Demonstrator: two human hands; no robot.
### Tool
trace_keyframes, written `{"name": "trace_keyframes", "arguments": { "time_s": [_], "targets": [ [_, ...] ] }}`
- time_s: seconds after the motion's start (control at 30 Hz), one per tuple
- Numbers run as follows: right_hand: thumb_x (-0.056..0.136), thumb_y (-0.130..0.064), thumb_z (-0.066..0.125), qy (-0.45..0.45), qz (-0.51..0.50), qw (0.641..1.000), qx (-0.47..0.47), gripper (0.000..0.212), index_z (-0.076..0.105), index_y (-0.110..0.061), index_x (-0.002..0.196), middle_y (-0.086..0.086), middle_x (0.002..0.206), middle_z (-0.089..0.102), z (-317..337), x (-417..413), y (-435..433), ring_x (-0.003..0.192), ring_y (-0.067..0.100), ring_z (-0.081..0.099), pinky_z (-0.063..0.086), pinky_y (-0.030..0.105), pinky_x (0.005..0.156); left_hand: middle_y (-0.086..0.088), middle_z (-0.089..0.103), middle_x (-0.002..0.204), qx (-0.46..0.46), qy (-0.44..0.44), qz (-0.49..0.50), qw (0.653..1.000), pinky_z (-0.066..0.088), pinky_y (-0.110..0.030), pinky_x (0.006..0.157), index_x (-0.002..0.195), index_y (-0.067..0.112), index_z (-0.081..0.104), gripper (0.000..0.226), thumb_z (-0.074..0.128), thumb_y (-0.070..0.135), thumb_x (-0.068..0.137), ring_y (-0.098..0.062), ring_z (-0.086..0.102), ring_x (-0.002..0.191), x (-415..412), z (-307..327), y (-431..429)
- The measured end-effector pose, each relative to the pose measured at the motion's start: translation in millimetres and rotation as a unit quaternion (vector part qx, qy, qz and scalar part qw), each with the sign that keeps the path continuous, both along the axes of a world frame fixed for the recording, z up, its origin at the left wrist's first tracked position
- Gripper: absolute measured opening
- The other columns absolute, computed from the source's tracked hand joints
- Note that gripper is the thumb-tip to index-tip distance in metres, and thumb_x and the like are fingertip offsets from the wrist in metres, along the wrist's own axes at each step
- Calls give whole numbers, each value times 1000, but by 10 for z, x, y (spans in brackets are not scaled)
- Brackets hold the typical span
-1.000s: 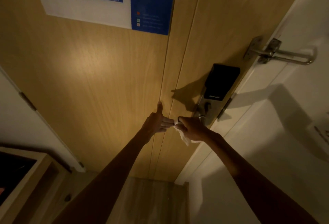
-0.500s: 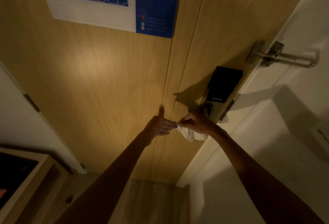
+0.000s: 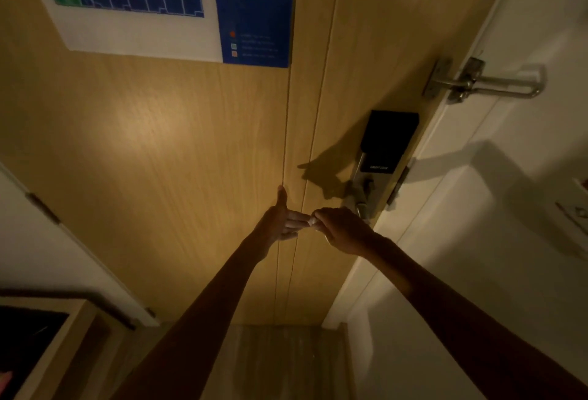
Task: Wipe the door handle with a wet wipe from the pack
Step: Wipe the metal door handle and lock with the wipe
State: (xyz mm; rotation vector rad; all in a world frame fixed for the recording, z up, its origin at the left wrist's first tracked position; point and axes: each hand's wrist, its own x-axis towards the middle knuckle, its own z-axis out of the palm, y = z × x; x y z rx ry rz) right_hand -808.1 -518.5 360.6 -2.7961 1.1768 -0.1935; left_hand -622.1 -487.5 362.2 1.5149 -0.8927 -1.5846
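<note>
Both hands met; wipe (image 3: 311,222) now balled in right hand (image 3: 345,229).

The right hand (image 3: 342,229) is covering most of the door handle (image 3: 361,208) — and nearly all the wet wipe (image 3: 313,222), only a pale scrap showing. The poster (image 3: 165,8) — its print blurring — is running off the top edge.
</note>
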Motion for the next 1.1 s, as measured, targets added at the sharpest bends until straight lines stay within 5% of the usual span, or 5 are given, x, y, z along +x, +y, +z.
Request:
{"name": "trace_keyframes", "arguments": {
  "time_s": [0.2,0.43,0.73,0.97,1.1],
  "targets": [
    [103,-37,38,56,-21,967,246,30,56,-13,101,8,99,64,283,86,-225,84,19,59,37,27,70,5,78,79,1,-3,-16,1000,51,-25,74,65,25,80,93,8,81,81,-7,69,88,22,29,6],
    [82,-25,75,46,36,978,-200,25,61,-15,100,-1,74,68,-134,-16,94,62,15,66,48,23,53,2,78,80,4,3,-5,1000,53,-25,77,69,19,80,96,8,81,81,-9,70,89,18,46,12],
    [88,-26,58,-28,-42,985,-166,14,58,-24,102,-8,94,67,-234,-517,53,94,10,63,40,26,98,2,78,80,7,14,-15,1000,53,-26,74,77,16,79,94,8,77,84,-11,69,91,-12,87,42],
    [83,-24,68,-56,-59,983,-163,24,55,-24,103,-6,91,64,-313,-38,162,93,14,58,46,27,84,-1,78,79,12,28,7,1000,54,-29,74,70,14,78,92,12,75,87,-15,70,89,-53,60,45],
    [84,-11,67,-42,-86,977,-190,33,58,-23,114,-1,120,60,-301,-581,156,118,19,52,45,25,93,-3,78,78,9,9,11,1000,55,-28,73,68,14,79,92,14,77,85,-14,72,85,-69,100,35]
  ]
}}
